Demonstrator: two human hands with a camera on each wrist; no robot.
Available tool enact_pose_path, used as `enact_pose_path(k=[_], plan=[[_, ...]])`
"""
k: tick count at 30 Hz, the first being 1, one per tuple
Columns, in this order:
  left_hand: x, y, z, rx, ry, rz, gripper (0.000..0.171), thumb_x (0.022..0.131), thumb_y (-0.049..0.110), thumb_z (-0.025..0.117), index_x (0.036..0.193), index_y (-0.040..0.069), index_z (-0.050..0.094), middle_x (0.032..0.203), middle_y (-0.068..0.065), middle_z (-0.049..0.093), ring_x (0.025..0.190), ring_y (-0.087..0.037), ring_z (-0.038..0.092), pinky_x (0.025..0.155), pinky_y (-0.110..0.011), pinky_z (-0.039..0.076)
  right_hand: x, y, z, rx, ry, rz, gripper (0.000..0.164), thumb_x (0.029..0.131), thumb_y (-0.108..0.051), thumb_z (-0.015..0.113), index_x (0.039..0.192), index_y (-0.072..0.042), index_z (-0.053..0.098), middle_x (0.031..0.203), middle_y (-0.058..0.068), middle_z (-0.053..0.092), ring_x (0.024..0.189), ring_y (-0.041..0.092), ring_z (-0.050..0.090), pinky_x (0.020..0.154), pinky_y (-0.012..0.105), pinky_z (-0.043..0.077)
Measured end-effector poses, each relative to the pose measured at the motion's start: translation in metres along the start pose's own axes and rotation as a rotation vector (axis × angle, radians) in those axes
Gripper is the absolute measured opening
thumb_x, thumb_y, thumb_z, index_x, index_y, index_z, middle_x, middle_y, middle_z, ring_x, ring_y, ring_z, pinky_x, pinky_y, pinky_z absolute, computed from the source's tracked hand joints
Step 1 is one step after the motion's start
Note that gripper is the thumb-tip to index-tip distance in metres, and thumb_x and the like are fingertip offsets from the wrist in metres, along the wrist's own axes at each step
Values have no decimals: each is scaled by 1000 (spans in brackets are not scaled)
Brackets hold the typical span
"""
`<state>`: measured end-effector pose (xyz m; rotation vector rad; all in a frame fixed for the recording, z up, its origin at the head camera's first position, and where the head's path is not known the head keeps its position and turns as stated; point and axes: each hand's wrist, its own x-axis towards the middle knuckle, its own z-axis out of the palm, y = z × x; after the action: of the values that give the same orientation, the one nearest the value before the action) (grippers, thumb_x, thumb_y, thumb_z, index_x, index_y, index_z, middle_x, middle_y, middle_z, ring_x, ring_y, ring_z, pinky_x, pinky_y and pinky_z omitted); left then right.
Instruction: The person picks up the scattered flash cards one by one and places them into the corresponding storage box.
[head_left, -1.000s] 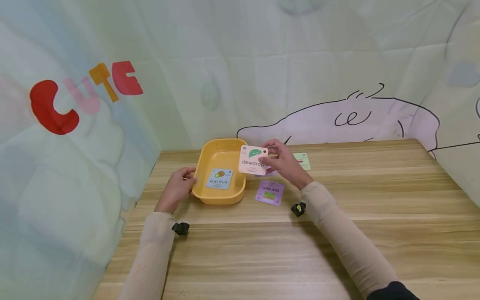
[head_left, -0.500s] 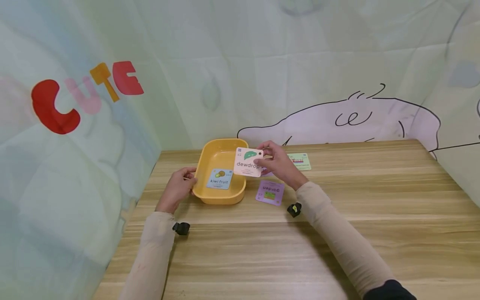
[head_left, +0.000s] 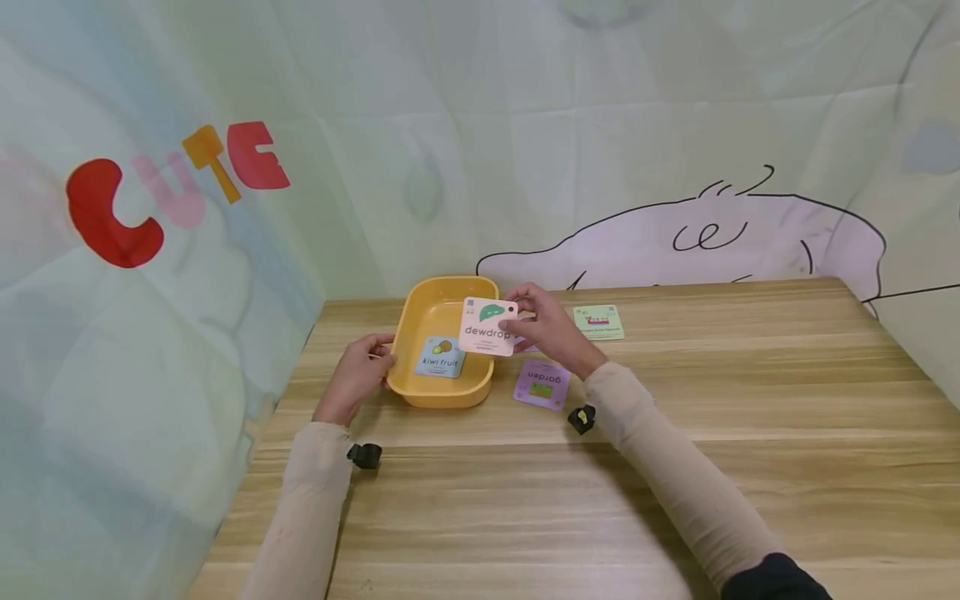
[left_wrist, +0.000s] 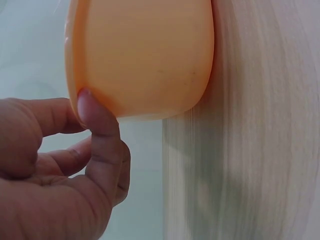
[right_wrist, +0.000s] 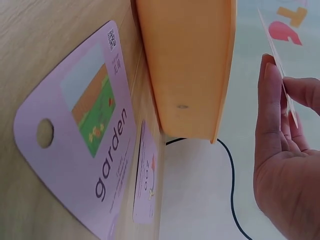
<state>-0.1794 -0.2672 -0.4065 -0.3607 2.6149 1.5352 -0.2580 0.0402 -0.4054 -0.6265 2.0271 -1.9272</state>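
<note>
Farther left than a second ago, the dewdrop card [head_left: 482, 333] now hangs over the right part of the yellow tray [head_left: 444, 401], where earlier it was mostly off the tray's right edge. The right hand [head_left: 553, 330] has travelled with it, and that move has fully uncovered the green card [head_left: 597, 322] lying at the far side of the table [head_left: 480, 508]. Seen from the head, the dewdrop card now hides the far right corner of the kiwi fruit card [head_left: 437, 360], which lies face up on the tray's floor.

The right hand pinches the dewdrop card by its right edge, thumb on the printed face and fingers behind — the gap between them is no more than the card's thickness. In the right wrist view the card shows nearly edge-on, above the tray's rim and apart from it.

The left hand [head_left: 354, 377] is where it was, and so is the tray: thumb and fingertip pinch the left rim, the other fingers loosely bent below.

Right of the tray, the purple garden card [head_left: 542, 384] lies with its word upside down to the head camera. Just beyond it is the zoo card [right_wrist: 145, 175] — largely hidden by the right hand from above, but readable from the right wrist.
</note>
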Motion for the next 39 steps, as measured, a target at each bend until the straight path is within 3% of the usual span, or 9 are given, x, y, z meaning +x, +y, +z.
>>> enact_pose_path(k=[8, 15, 23, 39], plan=[[0, 0, -1, -5, 5, 22, 40, 104, 8, 51, 144, 2, 51, 114, -14, 48, 88, -25, 53, 70, -32, 56, 4, -1, 7, -7, -15, 6, 37, 94, -1, 67, 126, -5, 49, 115, 18, 64, 93, 30, 72, 72, 50, 62], [1, 0, -2, 3, 9, 22, 41, 105, 9, 52, 145, 1, 51, 115, -14, 49, 90, -25, 53, 66, -24, 53, 9, -1, 15, -19, -32, 10, 39, 94, -1, 68, 128, -5, 49, 114, 17, 63, 93, 30, 71, 73, 48, 62], [1, 0, -2, -5, 2, 38, 41, 104, 7, 52, 144, 0, 51, 113, -14, 48, 89, -27, 54, 65, -25, 53, 13, 0, 25, -3, -48, 7, 39, 94, 0, 68, 128, -6, 49, 111, 18, 62, 89, 29, 70, 71, 45, 62], [1, -2, -2, -9, -6, 47, 41, 104, 7, 51, 144, -1, 50, 114, -15, 48, 87, -24, 54, 67, -32, 57, 18, -1, 44, -124, -47, 53, 37, 96, -4, 69, 127, -10, 51, 112, 15, 59, 94, 27, 70, 75, 36, 62]])
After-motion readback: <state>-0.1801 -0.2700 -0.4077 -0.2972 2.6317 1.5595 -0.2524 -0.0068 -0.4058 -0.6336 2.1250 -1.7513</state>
